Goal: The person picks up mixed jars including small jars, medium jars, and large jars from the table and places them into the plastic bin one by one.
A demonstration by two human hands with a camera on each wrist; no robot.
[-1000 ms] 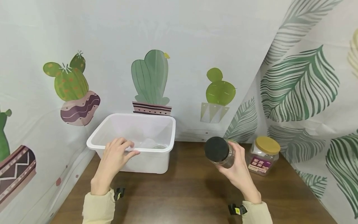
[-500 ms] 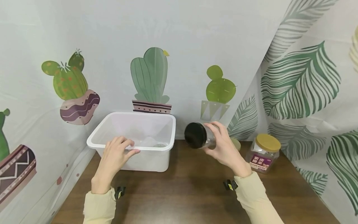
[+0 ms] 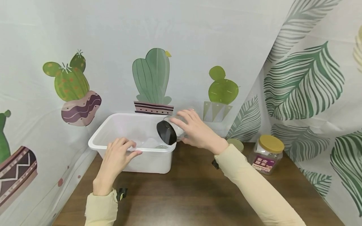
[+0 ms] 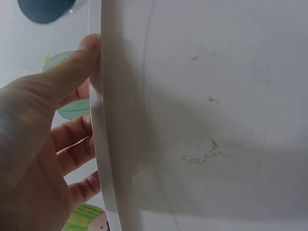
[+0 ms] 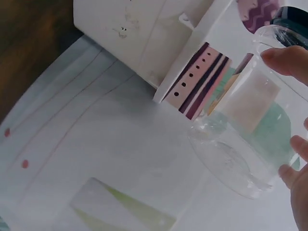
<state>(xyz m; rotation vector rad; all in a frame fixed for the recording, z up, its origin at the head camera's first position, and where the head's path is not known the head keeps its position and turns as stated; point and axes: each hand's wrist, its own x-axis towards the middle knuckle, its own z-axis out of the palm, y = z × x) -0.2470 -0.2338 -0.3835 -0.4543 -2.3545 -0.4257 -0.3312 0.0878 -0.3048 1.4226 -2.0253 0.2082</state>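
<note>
A clear plastic jar [image 5: 236,149] with a black lid [image 3: 166,132] is tilted over the right end of the white plastic tub [image 3: 147,161], lid pointing left and down. My right hand [image 3: 198,131] grips the jar around its side, as the right wrist view also shows. At the tub's front rim, my left hand [image 3: 116,163] holds on, its fingers bent over the edge. The left wrist view has the thumb and fingertips against the rim [image 4: 97,96]. Something clear and round [image 3: 161,146] lies inside the tub, mostly hidden by the front wall.
On the right of the brown table [image 3: 183,201] stands a clear jar with a yellow lid [image 3: 271,143] and purple label. Beside it a pale green lid [image 3: 236,144] shows, partly behind my right sleeve. A printed cloth [image 3: 186,37] hangs close behind the tub.
My right hand has carried the black-lidded jar left from beside the yellow-lidded jar to above the tub, tipping it further on its side. My left hand has stayed at the rim.
</note>
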